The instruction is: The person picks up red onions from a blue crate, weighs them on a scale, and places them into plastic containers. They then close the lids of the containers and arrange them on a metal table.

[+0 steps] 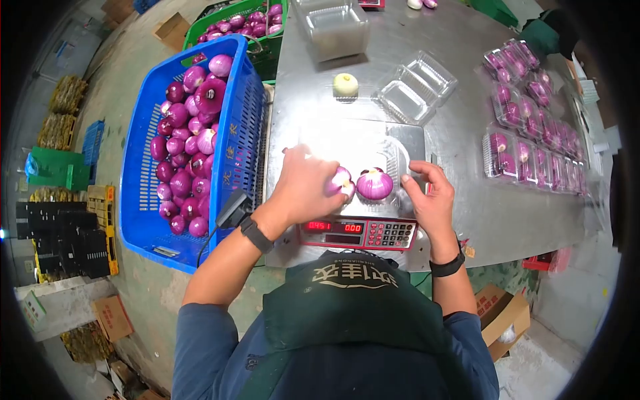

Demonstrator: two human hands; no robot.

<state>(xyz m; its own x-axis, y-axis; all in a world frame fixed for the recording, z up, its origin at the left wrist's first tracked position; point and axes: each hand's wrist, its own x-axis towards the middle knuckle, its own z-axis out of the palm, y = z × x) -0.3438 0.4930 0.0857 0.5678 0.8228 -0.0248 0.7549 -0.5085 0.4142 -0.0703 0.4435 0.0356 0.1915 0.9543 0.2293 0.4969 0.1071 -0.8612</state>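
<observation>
Over the scale (393, 235), your left hand (301, 185) clasps an onion (341, 179); your right hand (433, 200), digits apart, flanks it; release gently.

Red-framed electronic scale (359, 233): lit red digits read "0.451" and "0.00". Dark green cloth apron (353, 315): pale "佳" legible. Blue plastic basket (245, 123): dark "佳".

On the desk (467, 227), the left hand (300, 187) grips a red onion (340, 181) over the scale (360, 230). Another onion (375, 184) sits just right of it in a clear container, the right hand (430, 197) at the container's right side. The blue crate (230, 87) of onions stands left of the desk.
</observation>
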